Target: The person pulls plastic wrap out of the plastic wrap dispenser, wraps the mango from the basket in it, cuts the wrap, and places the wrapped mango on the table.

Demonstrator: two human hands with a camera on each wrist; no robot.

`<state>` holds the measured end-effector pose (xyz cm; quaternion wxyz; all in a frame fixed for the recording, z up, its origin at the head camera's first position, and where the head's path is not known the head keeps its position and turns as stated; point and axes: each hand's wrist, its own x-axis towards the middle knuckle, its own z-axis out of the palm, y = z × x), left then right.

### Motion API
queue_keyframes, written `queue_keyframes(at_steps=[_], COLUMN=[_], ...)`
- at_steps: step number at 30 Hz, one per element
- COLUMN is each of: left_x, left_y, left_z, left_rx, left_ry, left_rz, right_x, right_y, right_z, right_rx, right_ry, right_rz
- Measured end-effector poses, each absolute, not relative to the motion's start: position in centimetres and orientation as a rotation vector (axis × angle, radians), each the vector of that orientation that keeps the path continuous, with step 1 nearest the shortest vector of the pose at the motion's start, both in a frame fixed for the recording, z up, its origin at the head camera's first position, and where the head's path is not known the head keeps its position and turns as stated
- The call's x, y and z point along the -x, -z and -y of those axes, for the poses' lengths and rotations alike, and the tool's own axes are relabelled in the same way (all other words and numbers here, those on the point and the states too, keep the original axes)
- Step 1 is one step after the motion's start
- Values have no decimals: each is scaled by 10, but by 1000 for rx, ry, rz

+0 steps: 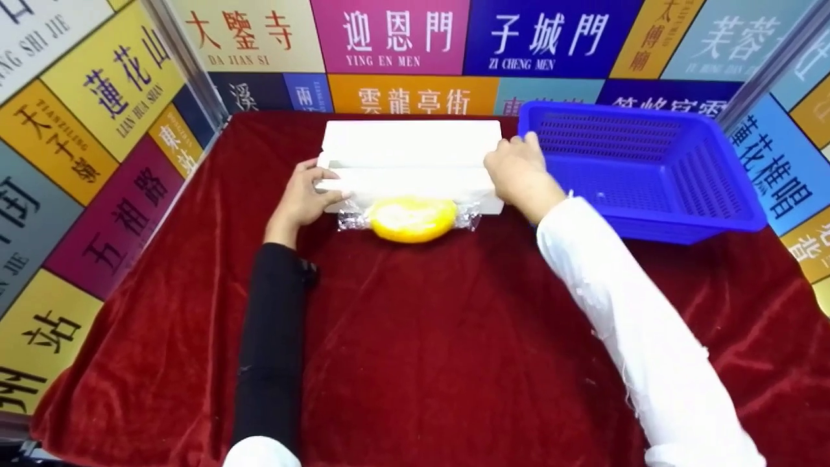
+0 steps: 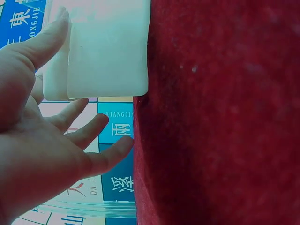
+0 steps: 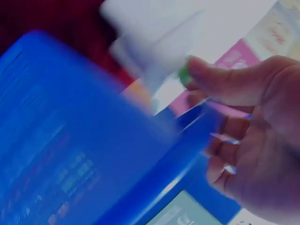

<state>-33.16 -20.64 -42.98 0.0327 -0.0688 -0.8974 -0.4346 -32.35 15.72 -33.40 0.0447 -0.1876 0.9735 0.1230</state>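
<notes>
A long white cling film box lies on the cloth with its lid raised. Clear film hangs over its front edge and covers a yellow oval object, whose kind I cannot tell. The left hand holds the box's left end, thumb in front; in the left wrist view its other fingers spread behind and below the box. At the right end is the right hand. In the blurred right wrist view its thumb and forefinger pinch a small green piece at the white box; the other fingers curl loosely.
A blue plastic basket stands just right of the box, close to the right hand and forearm. Dark red velvet cloth covers the table. Panels with printed lettering enclose the back and sides.
</notes>
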Motion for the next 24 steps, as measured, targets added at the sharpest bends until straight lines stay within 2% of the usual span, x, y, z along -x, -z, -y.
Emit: queue_keyframes(at_steps=[8,16,24], left_x=[331,329,328], left_y=[429,427,424], left_z=[204,214,226], left_rx=[315,333,337], left_ry=[1325,1289,1254], left_rz=[2774,2856,2868], right_x=[294,289,287], right_y=[360,394,402], right_z=[-118,-107,-103], right_rx=[862,918,934], right_ry=[288,338,363], right_rz=[-2993,-3032,-3093])
